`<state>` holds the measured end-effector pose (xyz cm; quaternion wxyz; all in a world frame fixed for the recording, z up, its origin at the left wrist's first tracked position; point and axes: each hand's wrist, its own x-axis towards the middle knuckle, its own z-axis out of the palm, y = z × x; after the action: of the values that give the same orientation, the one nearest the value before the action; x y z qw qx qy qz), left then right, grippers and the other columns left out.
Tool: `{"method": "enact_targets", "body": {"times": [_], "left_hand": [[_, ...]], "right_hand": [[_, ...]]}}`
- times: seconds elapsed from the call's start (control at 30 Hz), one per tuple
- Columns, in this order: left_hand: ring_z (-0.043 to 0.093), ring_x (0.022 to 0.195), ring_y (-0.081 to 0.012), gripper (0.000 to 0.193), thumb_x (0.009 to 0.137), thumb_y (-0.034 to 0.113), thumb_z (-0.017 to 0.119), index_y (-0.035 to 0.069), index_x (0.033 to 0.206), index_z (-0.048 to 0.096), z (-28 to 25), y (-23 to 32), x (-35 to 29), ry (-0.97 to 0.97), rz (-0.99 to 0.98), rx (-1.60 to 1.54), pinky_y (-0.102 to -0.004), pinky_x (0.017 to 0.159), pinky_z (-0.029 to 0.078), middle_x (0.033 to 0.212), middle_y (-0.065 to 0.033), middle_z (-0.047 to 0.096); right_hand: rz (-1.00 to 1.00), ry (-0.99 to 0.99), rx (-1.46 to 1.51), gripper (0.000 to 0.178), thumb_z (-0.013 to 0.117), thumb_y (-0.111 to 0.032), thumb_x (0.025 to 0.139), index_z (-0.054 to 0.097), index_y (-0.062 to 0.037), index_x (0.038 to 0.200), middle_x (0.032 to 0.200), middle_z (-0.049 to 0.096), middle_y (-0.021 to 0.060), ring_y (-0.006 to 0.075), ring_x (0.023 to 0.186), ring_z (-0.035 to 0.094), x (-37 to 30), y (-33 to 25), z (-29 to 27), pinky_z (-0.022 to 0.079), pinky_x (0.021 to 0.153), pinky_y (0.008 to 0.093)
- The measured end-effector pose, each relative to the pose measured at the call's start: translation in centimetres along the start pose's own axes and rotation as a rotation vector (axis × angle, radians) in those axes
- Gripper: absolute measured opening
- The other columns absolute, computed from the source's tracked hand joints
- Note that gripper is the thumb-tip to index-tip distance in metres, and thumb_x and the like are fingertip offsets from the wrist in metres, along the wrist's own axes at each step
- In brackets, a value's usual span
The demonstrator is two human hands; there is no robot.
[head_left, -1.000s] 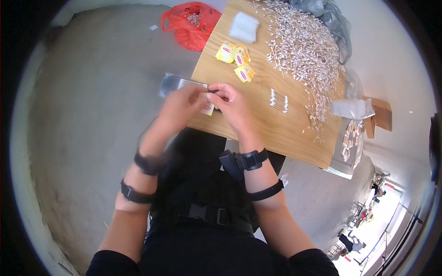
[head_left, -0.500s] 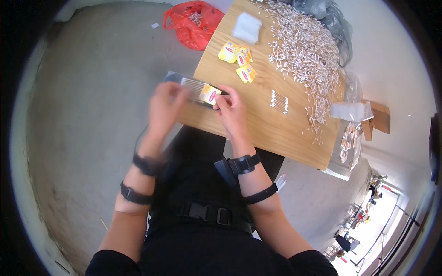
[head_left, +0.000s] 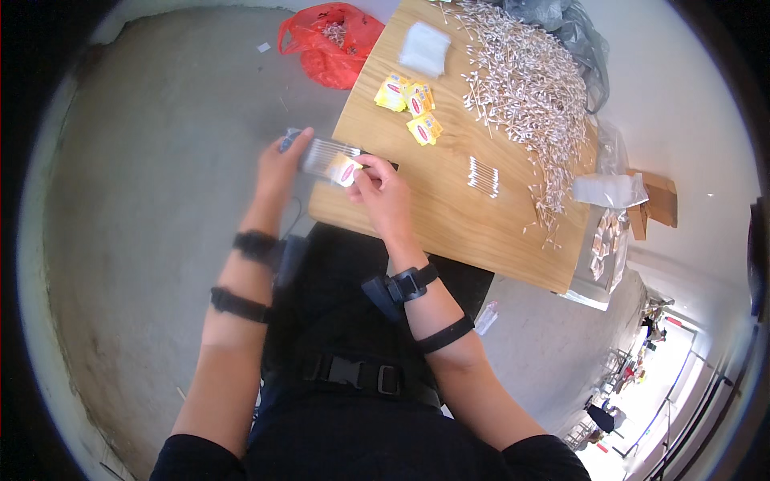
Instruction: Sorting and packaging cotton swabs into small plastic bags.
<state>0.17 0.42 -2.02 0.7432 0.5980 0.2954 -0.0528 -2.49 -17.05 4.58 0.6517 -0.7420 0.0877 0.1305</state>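
Note:
A clear plastic bag of cotton swabs (head_left: 322,154) with a yellow card (head_left: 343,170) in its right end is stretched between my hands at the table's left edge. My left hand (head_left: 278,170) is closed on the bag's left end, thumb uppermost; a bluish patch shows beside the thumb. My right hand (head_left: 383,191) pinches the card end between thumb and fingers. Partly hidden behind that hand, a dark flat object (head_left: 387,161) lies on the table edge; its kind is unclear. To the right, a small row of cotton swabs (head_left: 483,176) lies side by side.
A large heap of loose cotton swabs (head_left: 525,88) covers the table's right side. Yellow cards (head_left: 423,128) and a stack of clear bags (head_left: 424,50) lie farther back on the wooden table (head_left: 449,228). A red plastic bag (head_left: 353,56) sits beyond the left edge, a cardboard box (head_left: 662,199) at right.
The bag and both hands have shifted slightly left. My left hand, blurred over the bag before, now grips its left end. The bag has moved off the dark object's right part.

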Motion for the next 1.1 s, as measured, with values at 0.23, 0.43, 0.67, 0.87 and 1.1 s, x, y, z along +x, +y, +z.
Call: {"method": "enact_targets", "body": {"times": [0.23,0.43,0.67,0.87,1.1], "left_hand": [[0.059,0.071,-0.0083,0.03,0.084,0.028,0.072,0.001,0.095,0.064,0.6,-0.4,-0.3,0.024,0.046,-0.042,-0.0232,0.065,0.048,0.083,-0.0023,0.065],[0.059,0.072,-0.0087,0.03,0.085,0.027,0.072,-0.001,0.095,0.064,0.4,-0.2,-0.5,0.023,0.08,-0.038,-0.0236,0.065,0.048,0.085,-0.0033,0.065],[0.059,0.078,-0.0117,0.038,0.083,0.03,0.072,-0.002,0.103,0.065,1.0,-0.6,0.1,0.071,0.166,0.099,-0.0267,0.069,0.047,0.091,-0.0074,0.066],[0.057,0.101,-0.0241,0.063,0.081,0.041,0.07,-0.007,0.12,0.055,-0.1,-0.3,-0.2,0.254,0.239,0.347,-0.0361,0.083,0.047,0.111,-0.0182,0.062],[0.029,0.13,-0.0416,0.072,0.08,0.018,0.07,-0.003,0.138,0.033,9.6,4.1,-7.5,0.154,1.093,0.959,-0.0488,0.107,0.027,0.14,-0.0274,0.032]], "right_hand": [[-0.104,0.056,-0.337,0.027,0.064,-0.009,0.084,0.055,-0.001,0.108,0.079,0.065,0.0145,0.0218,0.068,0.066,1.9,-0.2,0.9,0.051,0.062,0.0324],[-0.135,0.13,-0.52,0.035,0.064,-0.015,0.086,0.049,-0.0026,0.115,0.111,0.054,0.0172,0.0248,0.088,0.061,1.1,-1.1,2.1,0.05,0.075,0.0361],[-0.33,0.274,-0.082,0.05,0.046,-0.026,0.097,0.032,0.0036,0.134,0.129,0.035,0.0243,0.0361,0.123,0.034,1.6,0.6,4.6,0.027,0.106,0.043],[-0.358,0.38,-0.008,0.044,0.041,-0.027,0.098,0.04,0.0019,0.131,0.124,0.042,0.0213,0.0338,0.119,0.039,1.2,0.9,2.4,0.029,0.105,0.0409],[-0.268,0.822,0.271,0.043,0.033,-0.034,0.101,0.051,-0.0018,0.123,0.116,0.052,0.0118,0.0204,0.11,0.05,0.7,2.9,-14.4,0.04,0.097,0.0349]]}}
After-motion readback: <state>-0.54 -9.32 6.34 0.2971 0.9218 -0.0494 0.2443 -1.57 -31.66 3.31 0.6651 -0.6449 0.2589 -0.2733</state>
